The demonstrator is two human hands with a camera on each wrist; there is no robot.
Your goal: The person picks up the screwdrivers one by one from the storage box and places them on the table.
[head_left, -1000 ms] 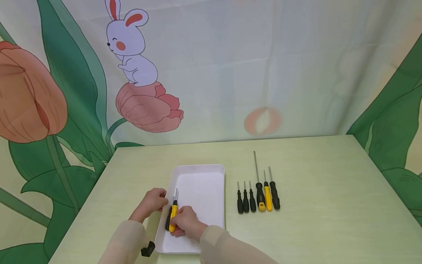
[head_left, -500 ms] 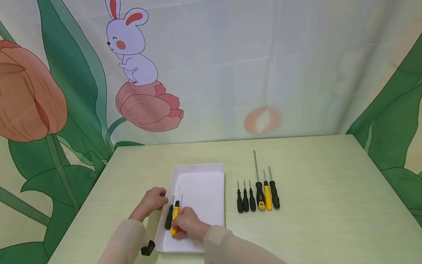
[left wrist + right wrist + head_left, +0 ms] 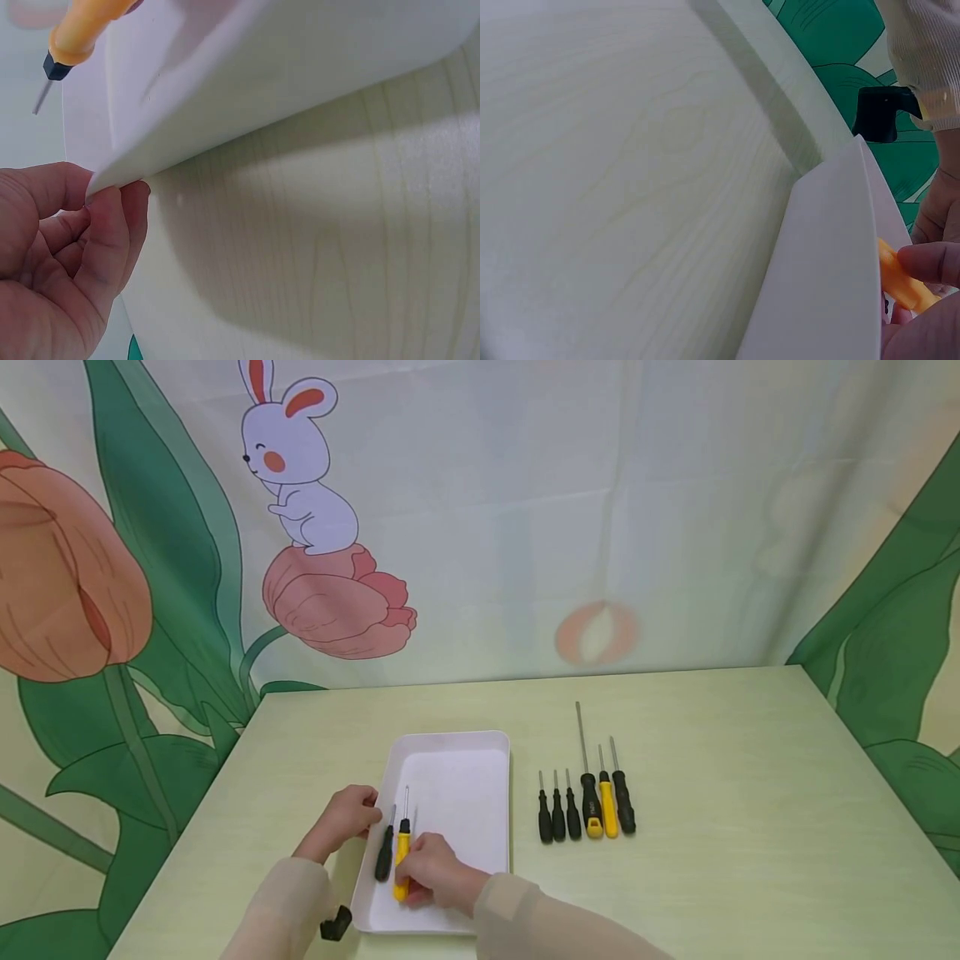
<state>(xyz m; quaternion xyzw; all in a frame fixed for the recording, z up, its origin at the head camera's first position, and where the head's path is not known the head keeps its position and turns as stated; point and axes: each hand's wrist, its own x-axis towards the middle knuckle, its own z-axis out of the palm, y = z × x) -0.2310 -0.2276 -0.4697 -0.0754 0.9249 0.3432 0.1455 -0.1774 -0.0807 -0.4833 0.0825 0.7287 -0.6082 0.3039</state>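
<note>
A white tray [image 3: 465, 793] rests on the table, and my left hand [image 3: 348, 817] pinches its left rim between thumb and fingers, as the left wrist view shows close up. My right hand [image 3: 437, 870] reaches inside the tray and grips a yellow-handled screwdriver [image 3: 402, 852] by its handle, tip pointing away from me. In the left wrist view the same screwdriver [image 3: 82, 30] appears with its tip above the tray. To its left a black-handled screwdriver [image 3: 384, 858] lies along the tray's left side, apart from it.
Right of the tray several screwdrivers lie in a row: small black ones [image 3: 558, 822], a long black-and-yellow one [image 3: 591, 806], a yellow one [image 3: 608, 810] and a black one [image 3: 624, 806]. A printed curtain [image 3: 480, 527] hangs behind the table [image 3: 735, 802].
My right hand has moved the yellow screwdriver to the right and slightly toward me, which opens a gap from the black one. My left hand has stayed on the rim.
</note>
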